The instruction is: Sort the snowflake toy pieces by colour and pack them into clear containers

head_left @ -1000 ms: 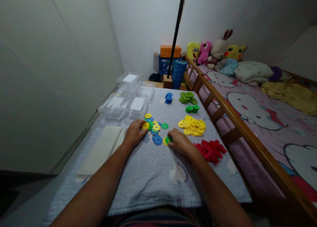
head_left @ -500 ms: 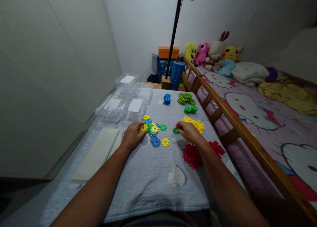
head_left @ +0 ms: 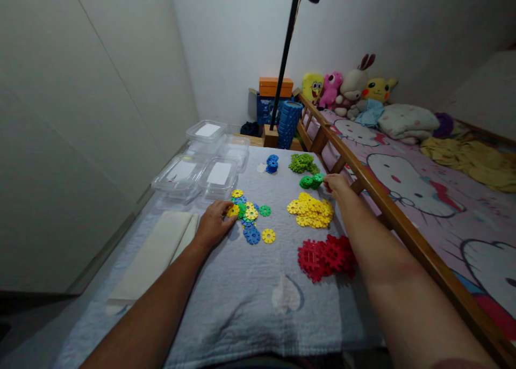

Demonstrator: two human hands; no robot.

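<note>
My left hand (head_left: pixel 213 222) rests on the grey cloth (head_left: pixel 250 283), its curled fingers touching a yellow disc at the edge of the mixed pile of yellow, blue and green snowflake discs (head_left: pixel 249 218). My right hand (head_left: pixel 336 185) is stretched far forward, its fingers pinched on a dark green disc at the small dark green stack (head_left: pixel 311 180). Below my right forearm lie the yellow pile (head_left: pixel 311 209) and the red pile (head_left: pixel 325 256). A light green pile (head_left: pixel 302 162) and a small blue stack (head_left: pixel 272 163) sit further back.
Clear plastic boxes (head_left: pixel 203 162) stand at the back left of the cloth. A folded white cloth (head_left: pixel 155 253) lies at the left. A wooden bed rail (head_left: pixel 387 210) runs along the right, with plush toys (head_left: pixel 349 87) on the bed. A black pole (head_left: pixel 284 63) rises behind.
My right hand picked a green disc from beside the mixed pile and carried it forward to the dark green stack. My left hand stayed at the mixed pile.
</note>
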